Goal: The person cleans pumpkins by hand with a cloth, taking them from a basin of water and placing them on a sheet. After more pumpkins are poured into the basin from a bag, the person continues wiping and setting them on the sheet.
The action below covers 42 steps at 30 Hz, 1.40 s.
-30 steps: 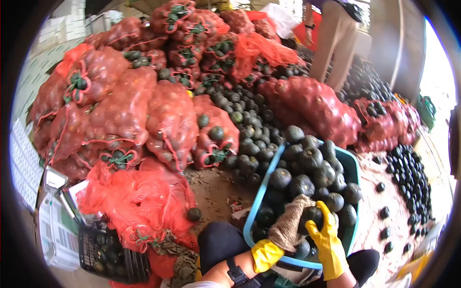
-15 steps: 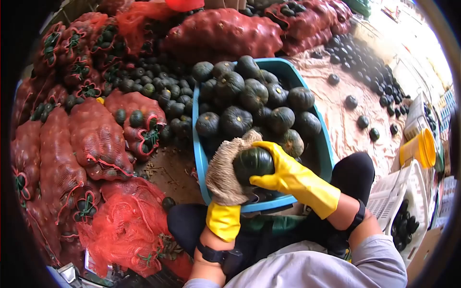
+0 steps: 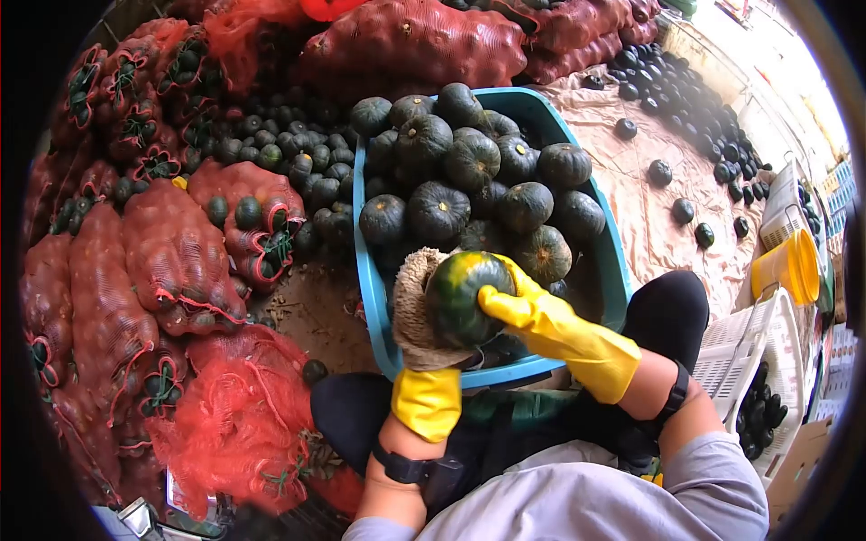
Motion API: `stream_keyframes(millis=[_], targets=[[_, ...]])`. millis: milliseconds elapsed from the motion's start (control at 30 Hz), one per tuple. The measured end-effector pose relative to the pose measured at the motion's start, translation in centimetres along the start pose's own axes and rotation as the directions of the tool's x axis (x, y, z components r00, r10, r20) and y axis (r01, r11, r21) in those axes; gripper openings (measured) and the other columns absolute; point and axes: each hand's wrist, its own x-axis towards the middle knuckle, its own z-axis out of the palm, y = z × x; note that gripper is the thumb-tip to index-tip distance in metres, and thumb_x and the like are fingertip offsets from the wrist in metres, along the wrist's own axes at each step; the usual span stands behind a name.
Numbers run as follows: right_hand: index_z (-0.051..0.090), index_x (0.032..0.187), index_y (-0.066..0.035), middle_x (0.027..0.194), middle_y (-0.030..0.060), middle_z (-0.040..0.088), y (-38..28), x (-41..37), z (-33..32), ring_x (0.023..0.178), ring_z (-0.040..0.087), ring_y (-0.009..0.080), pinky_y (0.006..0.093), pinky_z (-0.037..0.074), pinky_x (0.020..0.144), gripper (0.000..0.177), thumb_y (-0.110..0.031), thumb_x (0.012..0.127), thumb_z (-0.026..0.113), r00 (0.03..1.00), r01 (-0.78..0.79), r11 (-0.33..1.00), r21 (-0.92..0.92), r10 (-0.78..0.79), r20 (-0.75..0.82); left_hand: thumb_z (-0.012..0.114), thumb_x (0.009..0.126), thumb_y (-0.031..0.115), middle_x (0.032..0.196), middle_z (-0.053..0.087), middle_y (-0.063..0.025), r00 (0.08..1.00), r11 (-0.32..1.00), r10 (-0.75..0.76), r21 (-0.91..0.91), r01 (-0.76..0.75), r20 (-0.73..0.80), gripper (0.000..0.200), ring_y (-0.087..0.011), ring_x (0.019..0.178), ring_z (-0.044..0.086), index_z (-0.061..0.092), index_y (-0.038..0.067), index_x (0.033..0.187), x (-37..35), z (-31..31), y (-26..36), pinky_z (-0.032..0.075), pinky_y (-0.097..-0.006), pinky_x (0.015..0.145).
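A dark green pumpkin (image 3: pixel 465 302) with a yellow patch on top is held over the near end of a blue tub (image 3: pixel 365 302). My right hand (image 3: pixel 541 316), in a yellow rubber glove, grips it from the right, thumb across its front. A tan towelling cloth (image 3: pixel 415 311) wraps my left hand (image 3: pixel 426 401) and presses against the pumpkin's left side. Only the yellow cuff of that glove shows; the fingers are hidden under the cloth. Dark pumpkins (image 3: pixel 438 212) are heaped in the tub just beyond my hands.
Red mesh sacks (image 3: pixel 180 257) of pumpkins line the left, with a loose red net (image 3: pixel 230 410) nearer me. Small pumpkins (image 3: pixel 683 211) lie scattered on a pale sheet (image 3: pixel 622 167) at right. A yellow bucket (image 3: pixel 787 270) and a white crate (image 3: pixel 722 361) stand on the right.
The pumpkin has turned in my hands, bringing its yellow patch into sight. My right thumb now lies higher across its front. The view has shifted slightly.
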Motion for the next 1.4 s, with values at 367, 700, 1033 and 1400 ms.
stream_keyframes(millis=[367,700,1033,1400], targets=[[0.044,0.161,-0.012,0.152,0.0179,0.053,0.6,-0.4,-2.1,0.144,0.051,0.0327,0.0443,0.043,0.121,0.097,-0.008,0.079,0.094,0.880,0.450,0.580,-0.679,-0.418,0.226,0.096,0.069,0.025,0.125,0.070,-0.0173,0.988,0.987,0.152,0.055,-0.151,-0.021,0.079,-0.0399,0.117,0.068,0.063,0.005,0.138,0.8,-2.6,0.4,0.054,-0.0468,0.106],[0.043,0.160,-0.014,0.138,0.0115,0.062,-0.3,0.1,-2.3,0.126,0.061,0.0211,0.0383,0.054,0.107,0.086,-0.013,0.087,0.088,0.977,0.134,0.914,-0.383,-0.186,-0.101,0.081,0.073,0.004,0.143,0.065,-0.0194,0.982,0.991,-0.078,0.121,0.057,0.172,0.086,-0.0404,0.131,0.064,0.052,0.006,0.154,3.0,-0.6,3.7,0.048,-0.0458,0.116],[0.045,0.161,-0.012,0.144,0.0109,0.060,1.1,-0.4,-3.3,0.134,0.058,0.0215,0.0420,0.047,0.118,0.090,-0.009,0.083,0.090,0.938,0.326,0.931,-0.166,-0.296,0.182,0.086,0.074,0.013,0.145,0.067,-0.0143,0.979,0.984,0.164,0.044,-0.171,0.125,0.080,-0.0351,0.137,0.061,0.059,0.006,0.149,1.8,-3.3,3.1,0.040,-0.0454,0.124],[0.039,0.163,-0.011,0.140,0.0136,0.061,1.0,-0.3,-2.0,0.126,0.061,0.0218,0.0392,0.053,0.110,0.091,-0.009,0.086,0.087,0.918,0.321,0.774,-0.547,-0.396,-0.021,0.082,0.079,0.014,0.143,0.068,-0.0160,1.000,0.986,0.023,-0.163,-0.022,0.004,0.071,-0.0370,0.132,0.064,0.061,0.005,0.147,0.7,-1.6,3.1,0.045,-0.0462,0.119]])
